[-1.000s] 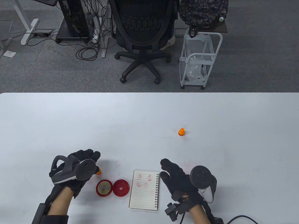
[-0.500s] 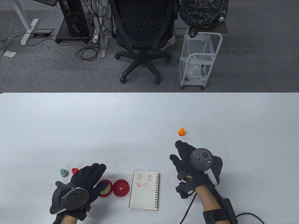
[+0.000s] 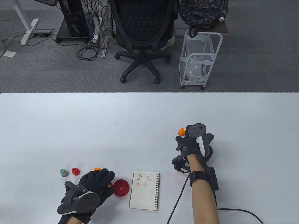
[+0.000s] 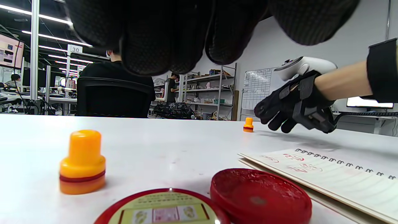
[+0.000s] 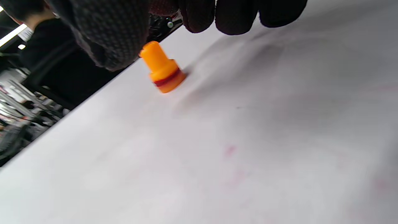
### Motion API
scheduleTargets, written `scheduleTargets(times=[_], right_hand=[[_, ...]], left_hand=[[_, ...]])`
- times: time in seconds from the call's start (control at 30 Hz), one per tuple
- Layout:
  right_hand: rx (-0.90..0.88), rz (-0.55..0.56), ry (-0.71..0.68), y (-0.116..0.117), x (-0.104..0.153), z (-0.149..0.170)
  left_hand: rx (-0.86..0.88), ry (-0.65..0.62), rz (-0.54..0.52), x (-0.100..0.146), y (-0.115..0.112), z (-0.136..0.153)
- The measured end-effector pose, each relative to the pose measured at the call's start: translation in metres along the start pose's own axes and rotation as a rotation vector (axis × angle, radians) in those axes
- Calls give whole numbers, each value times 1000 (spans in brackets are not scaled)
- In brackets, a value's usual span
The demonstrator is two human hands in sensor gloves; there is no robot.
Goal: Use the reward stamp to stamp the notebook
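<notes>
A small orange reward stamp (image 3: 181,131) stands upright on the white table (image 3: 140,116), right of centre. My right hand (image 3: 183,137) is open just beside it, with the thumb and fingers (image 5: 236,15) spread around the stamp (image 5: 163,73) and not gripping it. The spiral notebook (image 3: 144,190) lies open near the front edge, with several red prints at its top. My left hand (image 3: 104,180) lies open and flat over the red ink pad base (image 4: 164,210). In the left wrist view the fingers (image 4: 161,40) hang above the pad.
The ink pad's red lid (image 3: 121,187) lies between the pad and the notebook. A green stamp (image 3: 63,172), a red stamp (image 3: 75,171) and a second orange stamp (image 3: 97,169) stand left of the pad. A cable trails from my right forearm.
My right hand has moved from beside the notebook up the table to the orange stamp. My left hand has pulled back off the left stamps and settled over the ink pad.
</notes>
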State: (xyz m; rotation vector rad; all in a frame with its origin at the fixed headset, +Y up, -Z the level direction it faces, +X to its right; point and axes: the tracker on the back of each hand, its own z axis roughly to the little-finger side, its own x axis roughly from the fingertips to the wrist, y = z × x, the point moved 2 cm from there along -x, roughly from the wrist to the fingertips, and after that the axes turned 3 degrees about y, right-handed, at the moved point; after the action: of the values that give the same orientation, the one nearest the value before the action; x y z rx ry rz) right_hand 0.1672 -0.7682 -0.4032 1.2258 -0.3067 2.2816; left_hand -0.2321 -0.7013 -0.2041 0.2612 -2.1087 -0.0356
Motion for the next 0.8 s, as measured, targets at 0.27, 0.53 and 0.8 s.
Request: scheduleTargets(times=[0.27, 0.53, 0.8], right_hand=[[29, -48, 134, 12, -20, -12], [48, -14, 199, 19, -25, -16], [79, 5, 227, 21, -27, -16]], left_hand=[[-41, -23, -10, -1, 2, -7], [-37, -12, -1, -3, 0, -8], [-37, -25, 21, -6, -5, -11]])
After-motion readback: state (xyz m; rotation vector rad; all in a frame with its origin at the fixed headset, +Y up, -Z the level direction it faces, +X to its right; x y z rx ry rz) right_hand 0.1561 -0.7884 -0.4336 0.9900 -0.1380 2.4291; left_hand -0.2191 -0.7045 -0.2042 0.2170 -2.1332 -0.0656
